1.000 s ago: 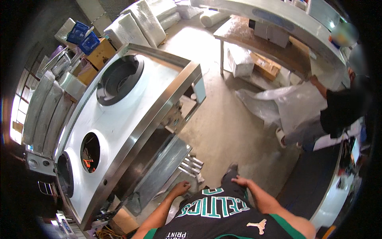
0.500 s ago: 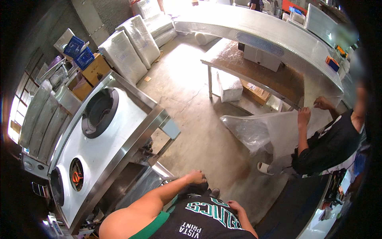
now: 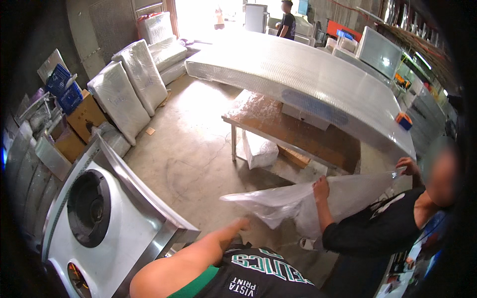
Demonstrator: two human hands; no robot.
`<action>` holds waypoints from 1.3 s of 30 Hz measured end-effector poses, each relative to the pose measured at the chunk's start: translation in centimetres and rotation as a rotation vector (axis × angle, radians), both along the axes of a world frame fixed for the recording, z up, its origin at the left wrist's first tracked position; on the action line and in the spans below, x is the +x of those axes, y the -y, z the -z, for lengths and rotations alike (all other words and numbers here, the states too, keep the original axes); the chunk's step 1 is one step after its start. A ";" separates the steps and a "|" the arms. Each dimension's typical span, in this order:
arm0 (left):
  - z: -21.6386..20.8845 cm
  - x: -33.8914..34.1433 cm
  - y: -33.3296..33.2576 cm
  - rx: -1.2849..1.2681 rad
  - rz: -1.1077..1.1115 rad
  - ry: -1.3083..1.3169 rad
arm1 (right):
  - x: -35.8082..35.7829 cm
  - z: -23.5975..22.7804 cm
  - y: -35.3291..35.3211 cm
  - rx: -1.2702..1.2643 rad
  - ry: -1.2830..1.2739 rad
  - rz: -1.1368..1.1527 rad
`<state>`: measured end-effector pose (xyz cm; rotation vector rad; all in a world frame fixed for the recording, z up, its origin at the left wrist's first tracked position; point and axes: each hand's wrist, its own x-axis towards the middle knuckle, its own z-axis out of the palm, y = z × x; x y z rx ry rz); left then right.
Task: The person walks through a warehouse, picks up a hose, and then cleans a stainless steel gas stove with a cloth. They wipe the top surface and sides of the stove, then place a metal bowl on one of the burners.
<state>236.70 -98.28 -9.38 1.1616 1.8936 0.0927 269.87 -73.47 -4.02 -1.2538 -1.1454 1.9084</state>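
My left arm reaches forward past my body, and my left hand [image 3: 242, 224] hangs over the floor. Its fingers are blurred, so I cannot make out their shape or any held thing. Beyond it, a co-worker [image 3: 372, 218] in a black shirt holds up a sheet of clear bubble wrap [image 3: 318, 198] with both hands. The near tip of that sheet comes close to my left hand, apparently apart from it. A steel unit with a white top and round black burner openings [image 3: 89, 208] stands at my left. My right hand is out of sight.
A brown-topped table [image 3: 323, 139] stands ahead, with a wrapped box [image 3: 261, 149] beneath it. Behind it lies a long bubble-wrapped panel [image 3: 298, 64]. Wrapped slabs [image 3: 119, 99], cardboard boxes [image 3: 84, 114] and blue crates [image 3: 67, 89] line the left side.
The view has swung, bringing the co-worker and table nearer the middle. The bubble wrap is now raised and stretched wider. My right hand has left the view.
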 end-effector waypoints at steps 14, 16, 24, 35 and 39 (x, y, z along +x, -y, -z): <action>-0.4 -23.0 0.8 -0.253 -0.497 -0.193 | -24.8 -12.7 -18.9 0.218 -1.005 -0.243; -1.3 -24.8 2.9 -0.263 -0.622 -0.255 | -26.3 -13.0 -19.4 0.226 -1.035 -0.160; -2.3 -31.5 8.7 -0.387 -0.925 -0.153 | -29.0 -15.4 -20.7 1.216 1.082 0.032; 1.6 -51.8 14.0 -0.352 -0.873 0.015 | -40.4 -12.9 -17.8 1.172 1.453 0.403; 0.6 -62.4 16.2 -0.235 -0.816 -0.075 | -52.3 -4.4 -8.3 0.735 1.111 0.040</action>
